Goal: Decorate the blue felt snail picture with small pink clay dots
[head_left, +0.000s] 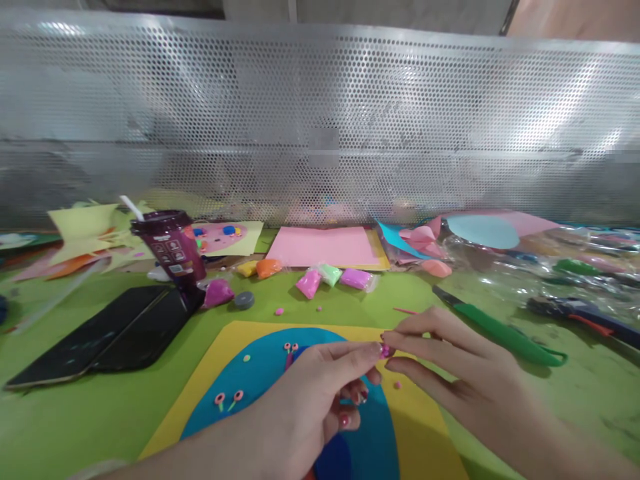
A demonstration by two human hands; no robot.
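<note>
My left hand [320,393] pinches a tiny purple piece of clay [385,350] between thumb and forefinger. From the other side, the fingertips of my right hand [460,363] close on the same piece. Both hands are above a yellow sheet [425,433] bearing a blue paper shape [270,340]. On that shape, small pink-and-black clay eyes [229,399] stand on green stalks, and another pair of eyes [291,347] sits farther back. My left hand and forearm hide part of the picture. A pink clay dot [397,385] lies beneath my right hand.
Clay packets [333,277] and pink paper [320,247] lie behind the sheet. To the left are a purple cup [170,247] with a straw and a black phone [145,333]. A green-handled knife [505,327] and pliers [575,310] lie right. A perforated metal panel [320,100] stands behind.
</note>
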